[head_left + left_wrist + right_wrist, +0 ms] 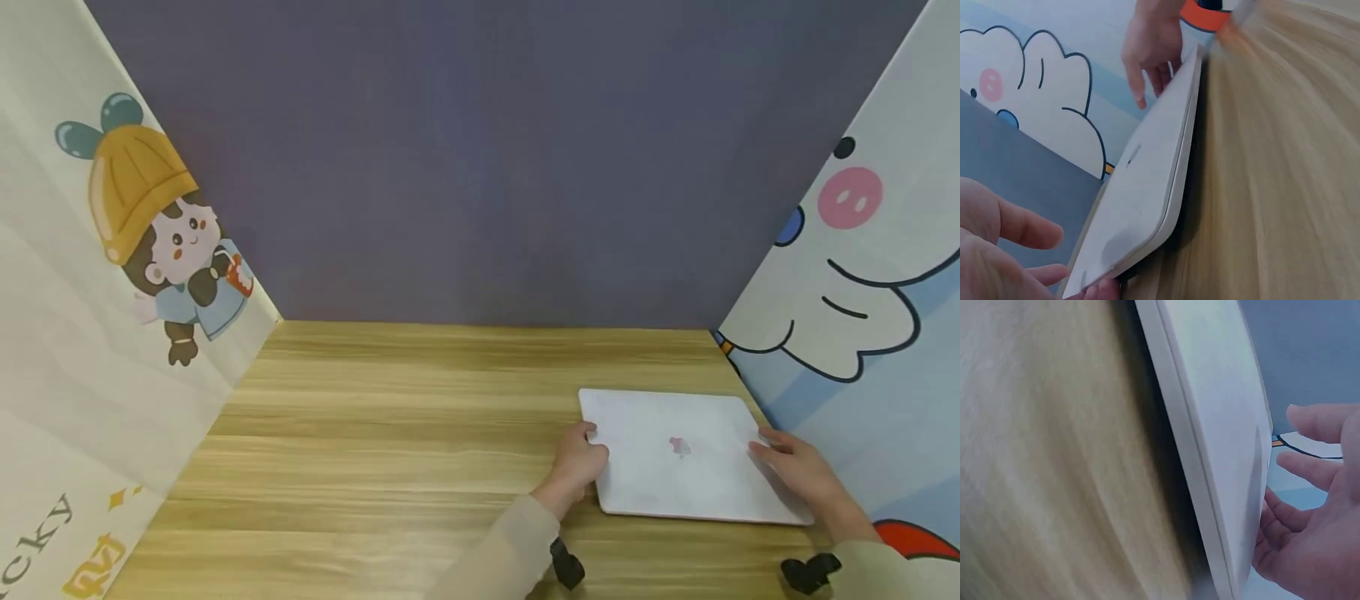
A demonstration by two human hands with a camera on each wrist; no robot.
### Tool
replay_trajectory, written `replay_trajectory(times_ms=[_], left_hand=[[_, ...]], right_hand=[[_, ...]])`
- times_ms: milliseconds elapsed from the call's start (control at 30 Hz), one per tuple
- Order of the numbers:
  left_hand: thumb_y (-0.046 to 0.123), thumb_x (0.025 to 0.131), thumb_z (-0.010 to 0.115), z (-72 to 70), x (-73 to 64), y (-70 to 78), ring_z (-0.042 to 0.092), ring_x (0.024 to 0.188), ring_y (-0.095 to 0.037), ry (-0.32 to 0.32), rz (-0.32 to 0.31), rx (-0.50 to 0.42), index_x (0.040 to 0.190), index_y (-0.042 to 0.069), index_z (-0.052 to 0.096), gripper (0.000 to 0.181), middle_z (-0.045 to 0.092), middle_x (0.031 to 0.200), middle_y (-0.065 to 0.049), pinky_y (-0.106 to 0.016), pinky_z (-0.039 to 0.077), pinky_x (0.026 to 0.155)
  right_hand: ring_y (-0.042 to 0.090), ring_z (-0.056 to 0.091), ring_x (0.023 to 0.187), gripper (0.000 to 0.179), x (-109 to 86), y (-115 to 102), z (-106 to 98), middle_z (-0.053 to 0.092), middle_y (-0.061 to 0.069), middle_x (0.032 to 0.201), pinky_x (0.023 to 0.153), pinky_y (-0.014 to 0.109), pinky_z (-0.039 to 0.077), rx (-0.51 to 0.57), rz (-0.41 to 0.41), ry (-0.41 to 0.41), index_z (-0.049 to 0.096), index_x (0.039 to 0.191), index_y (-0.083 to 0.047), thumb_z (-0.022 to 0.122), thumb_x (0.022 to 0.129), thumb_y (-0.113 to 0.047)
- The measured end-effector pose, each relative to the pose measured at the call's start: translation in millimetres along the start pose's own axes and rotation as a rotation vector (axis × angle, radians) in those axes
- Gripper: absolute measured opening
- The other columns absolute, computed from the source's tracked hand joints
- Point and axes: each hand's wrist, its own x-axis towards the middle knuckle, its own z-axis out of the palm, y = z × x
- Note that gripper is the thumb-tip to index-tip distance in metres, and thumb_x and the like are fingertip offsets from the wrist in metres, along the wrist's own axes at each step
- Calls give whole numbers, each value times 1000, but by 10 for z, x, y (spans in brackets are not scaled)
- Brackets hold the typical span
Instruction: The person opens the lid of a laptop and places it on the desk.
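A closed silver laptop point(637, 467) with a logo on its lid is at the right of the wooden table, a dark gap under its near edge. Whether it is fully off the table, I cannot tell. My left hand point(577, 467) holds its left edge, and in the left wrist view fingertips point(1105, 290) curl at the rim. At the right edge is my right hand point(806, 475). In the right wrist view its lower fingers point(1279, 519) bend against the laptop's side, while the thumb and another finger stand apart from the lid. The laptop hides some fingertips.
The wooden table point(360, 433) extends to the left of the laptop. A dark grey panel point(480, 167) closes off the back. Cartoon-printed side panels stand at the left point(75, 250) and right point(900, 350), the right one close beside my right hand.
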Motion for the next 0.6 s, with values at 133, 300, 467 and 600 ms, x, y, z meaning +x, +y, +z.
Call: replay_trajectory(times_ms=[133, 300, 467, 600], left_hand=[[-14, 75, 51, -23, 21, -6, 53, 125, -37, -7, -59, -82, 124, -6, 63, 51, 59, 131, -24, -54, 49, 102], [-17, 75, 52, -76, 47, -14, 54, 120, -33, -23, -72, -80, 124, -4, 64, 52, 59, 130, -22, -51, 51, 101], [-20, 76, 53, -120, 54, -17, 55, 116, -30, -41, -48, -36, 125, -3, 64, 52, 59, 130, -22, -49, 53, 98], [-20, 75, 54, -138, 63, -15, 55, 114, -30, -34, -28, -1, 124, -3, 65, 53, 60, 130, -21, -47, 54, 95]], right_hand=[[62, 23, 136, 87, -9, -5, -18, 14, 47, 152, 107, 69, 32, 42, -6, -15, 16, 153, 15, 52, 103, -46], [59, 28, 135, 77, -5, 49, -29, 13, 46, 153, 97, 53, 46, 136, 13, -18, 22, 152, 16, 61, 98, -22], [49, 38, 127, 74, -46, 99, -61, 6, 45, 155, 76, 26, 53, 224, 14, -67, 26, 150, 17, 64, 96, -16], [13, 55, 102, 73, -71, 96, -94, -2, 44, 157, 75, 23, 54, 261, 10, -100, 28, 151, 16, 66, 96, -17]])
